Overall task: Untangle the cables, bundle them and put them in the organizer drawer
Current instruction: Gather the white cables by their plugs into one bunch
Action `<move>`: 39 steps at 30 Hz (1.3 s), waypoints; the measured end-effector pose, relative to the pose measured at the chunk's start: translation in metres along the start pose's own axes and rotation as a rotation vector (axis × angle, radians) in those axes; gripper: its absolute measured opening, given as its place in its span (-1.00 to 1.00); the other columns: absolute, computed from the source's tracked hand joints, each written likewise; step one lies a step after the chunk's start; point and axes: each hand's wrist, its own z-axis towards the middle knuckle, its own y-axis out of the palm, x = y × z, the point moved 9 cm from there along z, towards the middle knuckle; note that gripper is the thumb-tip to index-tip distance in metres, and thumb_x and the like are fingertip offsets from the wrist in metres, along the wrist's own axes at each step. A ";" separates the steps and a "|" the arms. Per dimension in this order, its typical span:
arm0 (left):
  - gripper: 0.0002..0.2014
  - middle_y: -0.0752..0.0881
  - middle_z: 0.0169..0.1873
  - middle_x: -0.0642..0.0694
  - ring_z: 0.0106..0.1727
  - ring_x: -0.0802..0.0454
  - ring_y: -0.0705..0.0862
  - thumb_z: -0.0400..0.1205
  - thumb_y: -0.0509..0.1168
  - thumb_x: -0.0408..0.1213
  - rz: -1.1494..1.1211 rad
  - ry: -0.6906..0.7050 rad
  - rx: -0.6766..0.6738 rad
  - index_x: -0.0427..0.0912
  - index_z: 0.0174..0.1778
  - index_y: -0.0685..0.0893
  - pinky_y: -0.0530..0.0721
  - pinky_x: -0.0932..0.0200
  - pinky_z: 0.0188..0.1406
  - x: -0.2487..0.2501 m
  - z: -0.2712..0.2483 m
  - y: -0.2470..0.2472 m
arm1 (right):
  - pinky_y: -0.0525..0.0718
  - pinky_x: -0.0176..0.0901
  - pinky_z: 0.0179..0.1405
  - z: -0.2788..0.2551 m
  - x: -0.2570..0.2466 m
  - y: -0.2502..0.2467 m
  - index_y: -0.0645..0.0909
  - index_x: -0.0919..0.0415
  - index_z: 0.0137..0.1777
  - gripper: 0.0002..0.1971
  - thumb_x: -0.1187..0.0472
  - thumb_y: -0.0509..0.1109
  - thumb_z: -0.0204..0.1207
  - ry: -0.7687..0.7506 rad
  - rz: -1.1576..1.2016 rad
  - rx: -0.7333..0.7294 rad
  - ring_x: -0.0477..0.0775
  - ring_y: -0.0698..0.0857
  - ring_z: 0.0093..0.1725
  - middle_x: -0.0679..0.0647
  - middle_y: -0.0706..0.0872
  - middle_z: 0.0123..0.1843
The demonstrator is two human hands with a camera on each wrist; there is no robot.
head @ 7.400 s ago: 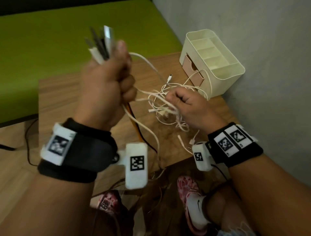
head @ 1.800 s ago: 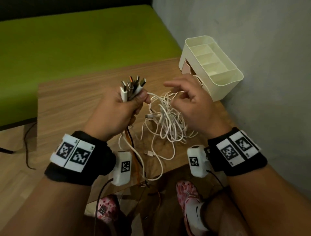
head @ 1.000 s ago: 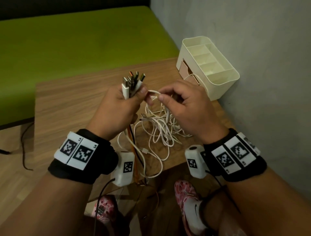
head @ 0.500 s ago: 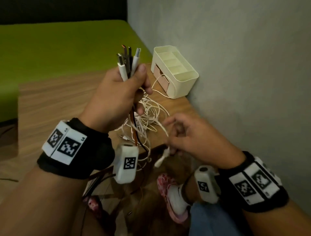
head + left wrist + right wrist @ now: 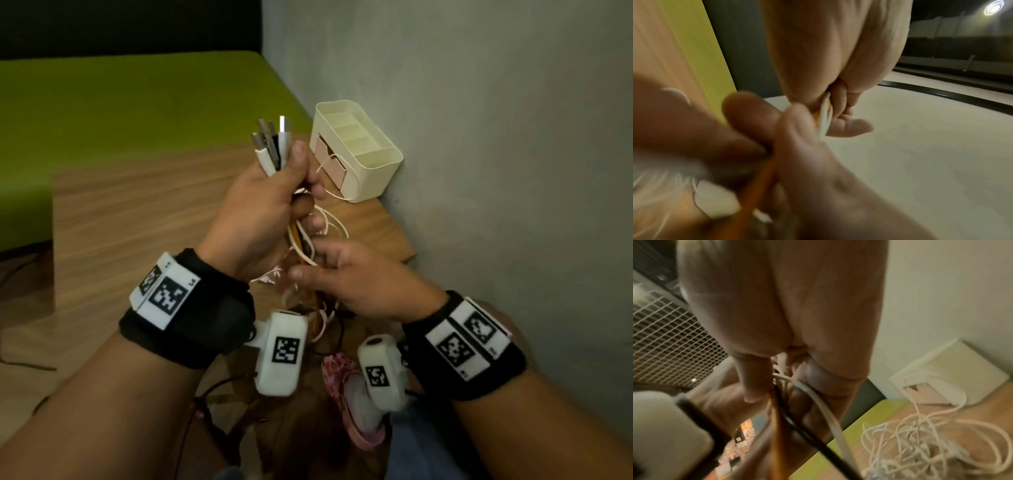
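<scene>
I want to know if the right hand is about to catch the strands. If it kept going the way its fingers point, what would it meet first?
Most likely the cables hanging below the left hand; the right hand points at them, seemingly touching already, though depth is unclear.

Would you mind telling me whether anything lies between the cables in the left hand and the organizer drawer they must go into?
No solid thing blocks the way: bare table lies between the left hand and the organizer. However, one loose white cable loops across the pink drawer front, and I cannot tell whether the drawer is open.
</scene>
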 end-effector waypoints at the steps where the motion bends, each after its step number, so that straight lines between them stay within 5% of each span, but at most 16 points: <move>1: -0.69 0.55 -0.42 -0.08 -0.53 0.15 0.43 0.77 0.15 -0.07 0.023 -0.014 0.017 -0.18 -0.20 0.51 0.57 0.24 -0.54 -0.002 0.002 -0.009 | 0.80 0.20 0.00 0.003 0.001 0.006 0.64 0.13 0.05 -0.93 0.22 0.32 0.70 0.027 0.064 -0.032 0.19 0.81 -0.11 0.32 0.81 0.06; 4: -0.67 0.53 -0.46 -0.06 -0.52 0.14 0.46 0.76 0.18 -0.06 0.093 -0.106 0.052 -0.19 -0.25 0.51 0.61 0.25 -0.53 -0.015 0.006 -0.030 | 0.72 -0.15 -0.53 0.008 0.006 0.018 0.57 0.16 -0.04 -0.86 0.19 0.24 0.74 0.108 0.221 -0.120 0.07 0.73 -0.50 0.37 0.79 -0.20; 7: -0.65 0.62 -0.43 -0.11 -0.50 0.08 0.60 0.74 0.19 -0.05 0.185 -0.169 0.037 -0.22 -0.25 0.52 0.74 0.12 -0.42 -0.025 0.012 -0.046 | 0.71 -0.19 -0.55 0.016 0.015 0.023 0.56 0.18 0.00 -0.86 0.18 0.22 0.75 0.162 0.312 -0.140 0.06 0.73 -0.53 0.31 0.78 -0.30; 10: -0.59 0.71 -0.42 -0.13 -0.45 -0.02 0.69 0.74 0.16 0.01 0.251 -0.232 0.044 -0.31 -0.17 0.57 0.72 0.03 -0.37 -0.034 0.016 -0.062 | 0.77 -0.10 -0.34 0.030 0.029 0.010 0.61 0.13 0.03 -0.90 0.11 0.33 0.69 0.175 0.147 -0.046 0.07 0.78 -0.32 0.23 0.81 -0.12; 13: -0.57 0.64 -0.54 -0.07 -0.54 0.02 0.62 0.77 0.12 0.00 0.355 -0.219 0.090 -0.27 -0.24 0.55 0.65 0.17 -0.54 -0.038 0.018 -0.077 | 0.76 -0.02 0.14 0.045 0.032 -0.023 0.65 -0.08 0.18 -0.74 -0.07 0.49 0.53 0.111 -0.237 0.116 -0.19 0.74 0.08 -0.14 0.77 0.11; 17: -0.70 0.43 -0.57 0.08 -0.52 0.11 0.35 0.77 0.15 -0.04 0.490 -0.191 0.037 -0.08 -0.25 0.47 0.43 0.19 -0.55 -0.046 0.022 -0.077 | 0.65 0.04 0.38 0.058 0.001 -0.058 0.52 -0.11 0.45 -0.54 0.07 0.49 0.57 -0.153 -0.057 0.353 -0.26 0.61 0.38 -0.18 0.66 0.39; 20: -0.73 0.37 -0.57 0.13 -0.51 0.13 0.28 0.76 0.19 -0.04 0.553 -0.212 -0.048 0.04 -0.28 0.54 0.32 0.14 -0.50 -0.054 0.023 -0.066 | 0.54 -0.02 0.51 0.070 -0.019 -0.058 0.40 0.00 0.61 -0.45 0.16 0.41 0.63 -0.322 -0.039 0.297 -0.21 0.52 0.51 -0.06 0.56 0.55; 26: -0.73 0.44 -0.64 0.09 -0.61 0.10 0.35 0.68 0.31 -0.23 0.656 -0.285 0.015 -0.04 -0.37 0.61 0.37 0.15 -0.54 -0.065 0.026 -0.081 | 0.49 -0.32 0.47 0.095 -0.016 -0.044 0.71 0.14 0.34 -0.71 0.25 0.40 0.65 -0.366 -0.219 0.196 -0.29 0.61 0.38 -0.08 0.73 0.35; 31: -0.77 0.39 -0.60 0.04 -0.60 0.13 0.32 0.67 0.35 -0.26 0.628 -0.326 -0.025 -0.13 -0.30 0.53 0.36 0.22 -0.61 -0.071 0.027 -0.081 | 0.67 -0.21 0.29 0.106 -0.005 -0.054 0.78 0.12 0.21 -0.77 0.26 0.47 0.58 -0.332 -0.097 0.213 -0.23 0.75 0.16 -0.07 0.84 0.11; 35: -0.81 0.28 -0.53 0.02 -0.57 0.14 0.20 0.68 0.28 -0.36 0.381 -0.386 -0.068 -0.11 -0.22 0.43 0.17 0.25 -0.61 -0.070 0.027 -0.085 | 0.73 -0.12 0.23 0.106 0.001 -0.063 0.74 0.15 0.26 -0.72 0.29 0.49 0.55 -0.368 0.028 0.276 -0.12 0.78 0.15 -0.02 0.83 0.13; 39: -0.75 0.24 -0.55 0.08 -0.58 0.17 0.13 0.72 0.20 -0.31 0.294 -0.390 0.043 -0.02 -0.25 0.35 0.11 0.30 -0.66 -0.066 0.035 -0.106 | 0.70 -0.32 -0.14 0.101 0.014 -0.076 0.75 0.05 0.16 -0.82 0.21 0.49 0.57 -0.311 0.013 0.347 -0.21 0.75 -0.10 -0.09 0.79 -0.04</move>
